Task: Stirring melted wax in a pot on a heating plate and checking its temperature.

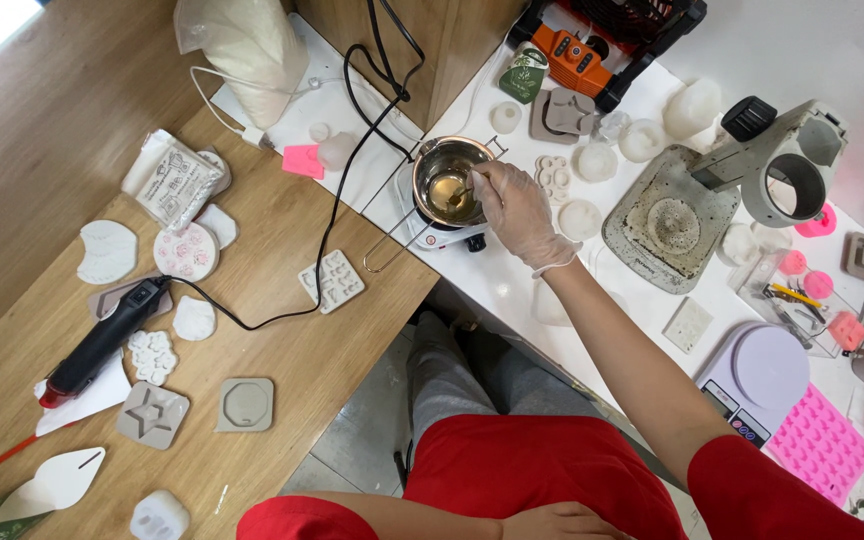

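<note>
One pot: steel melting pot (449, 180) on small hotplate (447, 236), clear liquid inside.
Right hand (517, 208): gloved fingers pinch stirrer (459, 192) in liquid.
Left hand (552, 522): 6 o'clock, resting on lap, grip unclear.
Moulds: star mould (152, 414) looks unfilled.

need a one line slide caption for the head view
Gloved right hand stirs amber liquid in a small steel pot on a white bench crowded with moulds; left hand rests on the lap.

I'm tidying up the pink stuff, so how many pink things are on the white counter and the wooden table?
About 6: a small block beside the cable, the big mould tray by the scale, a ring behind the microscope, and three small pieces near the clear tray. More may be hidden.
</note>
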